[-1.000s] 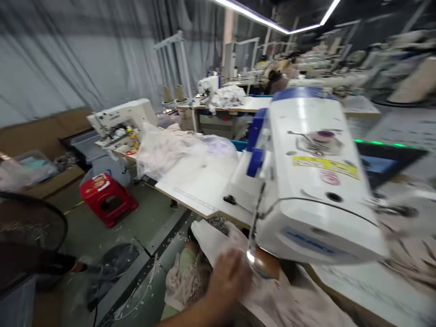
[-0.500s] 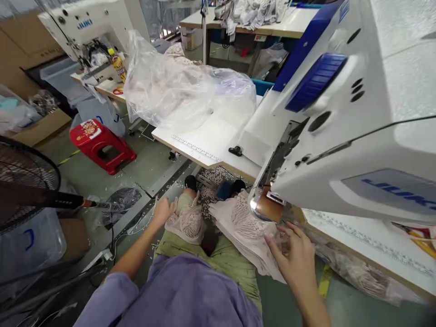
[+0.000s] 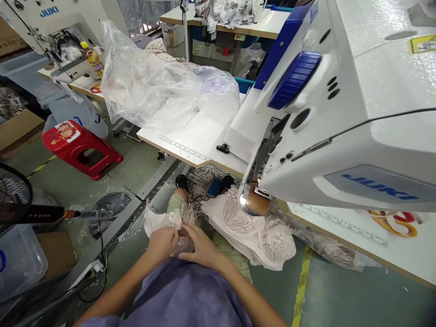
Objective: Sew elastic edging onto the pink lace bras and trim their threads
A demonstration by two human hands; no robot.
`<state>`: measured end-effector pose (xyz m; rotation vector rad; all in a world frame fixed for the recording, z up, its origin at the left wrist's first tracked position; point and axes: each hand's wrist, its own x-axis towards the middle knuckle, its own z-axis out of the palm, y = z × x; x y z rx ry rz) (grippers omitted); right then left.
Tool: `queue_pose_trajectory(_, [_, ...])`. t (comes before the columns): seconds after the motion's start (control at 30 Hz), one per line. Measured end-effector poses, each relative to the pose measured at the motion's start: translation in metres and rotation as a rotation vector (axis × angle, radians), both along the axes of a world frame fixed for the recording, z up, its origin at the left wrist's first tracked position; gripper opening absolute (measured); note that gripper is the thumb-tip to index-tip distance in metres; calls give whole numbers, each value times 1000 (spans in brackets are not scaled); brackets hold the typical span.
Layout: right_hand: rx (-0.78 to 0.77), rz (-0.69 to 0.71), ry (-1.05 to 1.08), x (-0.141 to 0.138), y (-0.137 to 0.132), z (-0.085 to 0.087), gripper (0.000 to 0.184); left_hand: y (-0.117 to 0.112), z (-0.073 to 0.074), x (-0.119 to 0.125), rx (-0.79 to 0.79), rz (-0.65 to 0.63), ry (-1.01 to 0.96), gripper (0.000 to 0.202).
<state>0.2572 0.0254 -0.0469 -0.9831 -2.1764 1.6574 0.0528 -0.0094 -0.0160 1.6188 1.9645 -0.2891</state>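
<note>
A pale pink lace bra (image 3: 157, 221) is bunched over my lap, in front of my body. My left hand (image 3: 162, 241) is closed on its near edge. From the other side my right hand (image 3: 201, 245) grips the same bra, fingertips close to the left hand and thumb lower down; the exact pinch is partly hidden. To the right, a stack of similar lace bras (image 3: 245, 229) lies across my other thigh, under the front end of a white sewing machine (image 3: 340, 154). Neither hand touches that stack.
The white sewing table (image 3: 190, 141) carries a large clear plastic bag (image 3: 153, 91). A red stool (image 3: 81, 147) and a black fan (image 3: 15, 195) stand at left. Orange-handled scissors (image 3: 395, 225) lie on the tabletop at right. A plastic-wrapped bundle (image 3: 335, 247) hangs below that edge.
My right hand has left the bra stack and come left to the bra in my lap. My left hand has moved lower, and that bra is now raised and bunched between both hands.
</note>
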Motion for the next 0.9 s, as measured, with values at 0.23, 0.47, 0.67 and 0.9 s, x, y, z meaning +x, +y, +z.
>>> queue_pose_trajectory(0.23, [-28,41,-107,-47,0,-57,42,-8,-25,-7,-42,64,-100,35])
queue_pose_trajectory(0.47, [28,33,9,-8,-1,21,15,31,9,-21,127,158,-470,44])
queue_pose_trajectory(0.67, [-64,-279,189,85,11,146,30,84,49,37,-365,129,-1156,46])
queue_pose_trajectory(0.9, [-123,-470,-52,188,-15,188,56,98,111,138,-168,-291,-1214,34])
